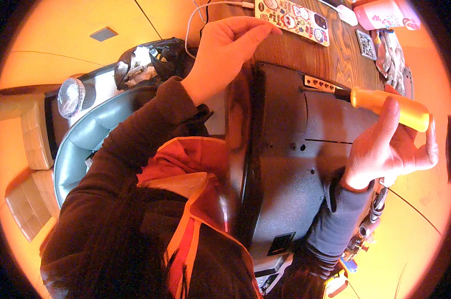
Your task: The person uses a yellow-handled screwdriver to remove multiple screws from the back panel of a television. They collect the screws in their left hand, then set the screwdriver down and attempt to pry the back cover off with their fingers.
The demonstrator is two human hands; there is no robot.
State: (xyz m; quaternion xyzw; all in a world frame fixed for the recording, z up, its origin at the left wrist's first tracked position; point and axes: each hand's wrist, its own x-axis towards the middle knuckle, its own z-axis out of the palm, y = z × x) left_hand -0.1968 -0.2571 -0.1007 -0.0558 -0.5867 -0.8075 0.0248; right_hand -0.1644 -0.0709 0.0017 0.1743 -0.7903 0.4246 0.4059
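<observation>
My right hand point(385, 152) holds a screwdriver point(392, 105) by its yellow handle, thumb on one side and fingers on the other. Its dark front end points left at a small plate with a row of sockets point(320, 84) on a large black plastic housing point(290, 184). I cannot tell whether the tip touches. Over the far left part of the wooden table, my left hand point(225, 47) is closed in a pinch, thumb and forefinger together beside a sticker-covered phone point(292, 20). Anything between those fingertips is too small to make out.
A white cable point(189, 31) runs to the phone on the wooden table point(342, 62). Far right are a small box of screws point(366, 45), gloves point(394, 62) and a pink package point(387, 14). Left are a teal chair point(93, 132) and a black bag of scraps point(150, 67).
</observation>
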